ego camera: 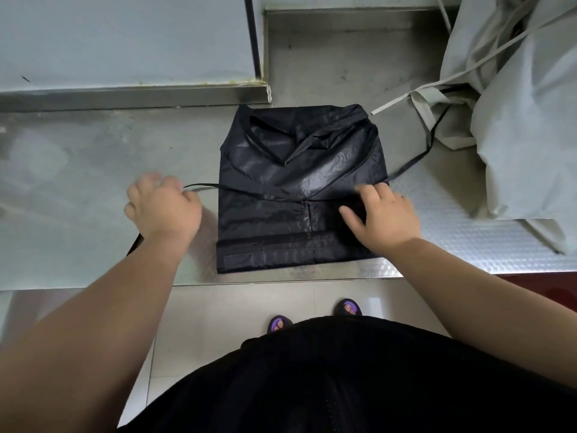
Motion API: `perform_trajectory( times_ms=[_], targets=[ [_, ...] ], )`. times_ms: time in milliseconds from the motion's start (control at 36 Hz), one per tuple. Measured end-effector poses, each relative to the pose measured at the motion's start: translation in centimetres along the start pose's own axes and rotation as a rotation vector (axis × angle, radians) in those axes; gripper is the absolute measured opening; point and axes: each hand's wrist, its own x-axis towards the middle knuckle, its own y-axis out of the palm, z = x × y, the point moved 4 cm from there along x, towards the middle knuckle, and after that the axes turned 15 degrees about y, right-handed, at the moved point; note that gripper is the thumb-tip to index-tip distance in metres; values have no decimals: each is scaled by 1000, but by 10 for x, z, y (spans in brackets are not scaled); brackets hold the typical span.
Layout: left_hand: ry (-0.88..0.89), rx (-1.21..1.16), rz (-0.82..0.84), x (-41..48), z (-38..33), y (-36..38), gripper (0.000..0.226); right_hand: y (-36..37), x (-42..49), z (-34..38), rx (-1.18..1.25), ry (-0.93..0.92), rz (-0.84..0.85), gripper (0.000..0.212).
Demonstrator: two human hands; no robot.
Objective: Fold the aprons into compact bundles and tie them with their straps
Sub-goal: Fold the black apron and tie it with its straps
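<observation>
A thin, glossy black apron (281,182) lay folded into a rough square on the scuffed stainless-steel worktop (78,182), close to its near edge. The person's left hand (162,207) was just beside the apron's left edge, its fingers curled together round the narrow black waist strap (203,186), which ran taut from the fist across the fold. The right hand (384,217) rested on the apron's right side, thumb spread apart from the fingers (374,190), which lay bent on the cloth and appeared to press it flat rather than grip it. A second black strap (415,160) trailed off the right edge toward a heap of pale grey aprons (515,120) with loose grey ties.

The fabric looked light, limp and rather slick, so the layers would likely slide over one another and spring open unless held down. The straps seemed the best place to take hold, since they are narrow, flat and easy to pinch. The bundle itself would probably be better pinned with a flat palm while the straps were drawn round it.
</observation>
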Motion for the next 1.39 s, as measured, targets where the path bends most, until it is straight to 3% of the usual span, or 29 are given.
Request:
perform_trajectory(
  times_ms=[56,111,167,278,361,417,500,611,694,833,917,1028,1083,1139,1222,1306,1389],
  targets=[
    [254,-128,-69,-8,-18,1,26,1,-13,4,28,-267,-43,51],
    [488,-266,-20,-27,-44,4,25,14,-25,2,-69,-424,71,56],
    [627,-312,93,-50,-63,10,34,24,-33,-2,-178,-437,180,65],
    [727,-171,436,-89,-73,30,78,24,-34,-6,-199,-481,95,58],
    [744,-66,487,-94,-71,32,85,19,-30,-5,-171,-517,77,50],
    [703,-83,478,-89,-69,33,67,11,-28,0,-122,-486,102,45],
    [489,-344,440,-69,-64,24,33,3,-14,-1,-65,-324,232,40],
    [251,-481,612,-43,-57,14,15,-6,9,-4,-60,-157,357,42],
    [187,-466,550,-30,-48,17,14,-10,21,-5,-142,-122,302,39],
    [290,83,371,-34,-43,28,27,3,18,-3,-367,-182,227,46],
    [361,256,261,-49,-53,29,42,10,9,-5,-417,-183,203,48],
    [560,270,297,-64,-68,36,70,16,-1,-13,-383,-193,272,72],
    [640,223,387,-66,-68,42,69,16,-3,-17,-354,-205,315,78],
    [664,164,420,-65,-64,42,62,12,-1,-18,-289,-211,320,69],
    [691,173,445,-60,-61,36,74,5,1,-15,-241,-253,263,53],
    [730,125,363,-53,-61,31,51,-1,2,-13,-232,-291,203,44],
    [767,53,144,-47,-57,22,33,-9,7,-12,-256,-306,177,42]
  ],
)
